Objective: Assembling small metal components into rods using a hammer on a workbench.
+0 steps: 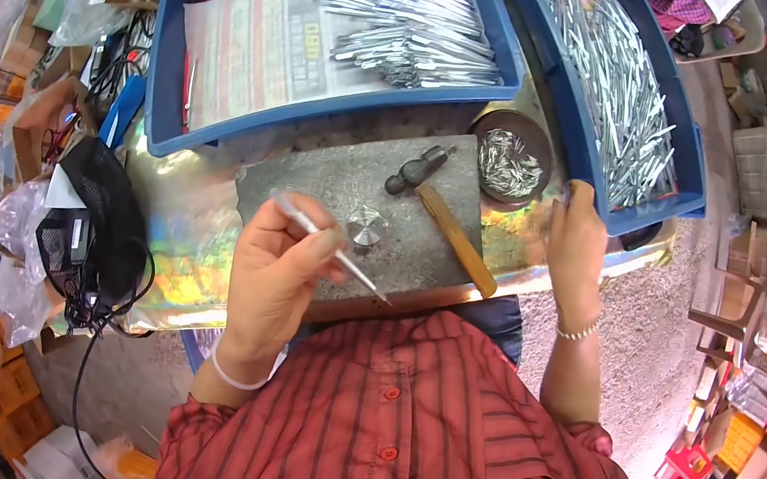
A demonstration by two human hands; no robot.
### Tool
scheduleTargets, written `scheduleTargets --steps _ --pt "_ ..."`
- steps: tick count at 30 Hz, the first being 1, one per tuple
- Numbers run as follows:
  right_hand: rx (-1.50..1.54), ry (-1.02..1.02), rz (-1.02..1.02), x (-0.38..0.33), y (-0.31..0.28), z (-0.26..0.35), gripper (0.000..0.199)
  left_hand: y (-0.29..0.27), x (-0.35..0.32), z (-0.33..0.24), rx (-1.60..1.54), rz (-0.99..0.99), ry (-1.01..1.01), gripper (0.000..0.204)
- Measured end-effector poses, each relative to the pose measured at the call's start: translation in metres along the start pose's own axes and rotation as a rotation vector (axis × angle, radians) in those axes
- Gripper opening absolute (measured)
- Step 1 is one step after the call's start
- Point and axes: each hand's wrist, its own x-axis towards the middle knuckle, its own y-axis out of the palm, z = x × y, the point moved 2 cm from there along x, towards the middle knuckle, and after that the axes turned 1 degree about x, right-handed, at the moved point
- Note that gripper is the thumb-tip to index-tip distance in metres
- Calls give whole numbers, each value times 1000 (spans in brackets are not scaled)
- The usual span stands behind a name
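My left hand (272, 272) holds a thin pointed metal piece (333, 249) above the near edge of a grey metal slab (352, 184). A small shiny round metal block (365, 226) sits on the slab just beyond the piece. A hammer (439, 210) with a dark head and wooden handle lies across the slab's right side. My right hand (576, 241) reaches to the near corner of the right blue tray (581, 151), which is full of loose metal strips (620, 97); whether its fingers hold a strip is hidden.
A left blue tray (181, 53) holds printed paper and a heap of finished metal pieces (420, 22). A round dark bowl (510, 159) of small metal tips stands between the trays. A black mesh pouch (99, 212), cables, plastic bags and boxes crowd the left.
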Motion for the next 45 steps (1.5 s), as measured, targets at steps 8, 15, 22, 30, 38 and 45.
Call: scheduleTargets --steps 8,15,22,30,38,45 --pt "960 -23 444 -35 -40 96 31 -7 -18 30 -375 -68 -24 12" --pt "1687 293 812 -46 -6 144 12 -14 -34 36 -185 1 -182 10" --pt "1444 270 1087 -37 -1 180 10 -24 -46 8 297 225 -300 14" --pt "1388 340 1172 -13 -6 198 15 -25 -28 -4 -20 223 -331 9" --pt "1339 345 1212 4 1 201 15 -33 -9 -5 -93 269 -434 14" --pt "1359 376 1222 9 8 200 14 -34 0 -1 -127 275 -472 17"
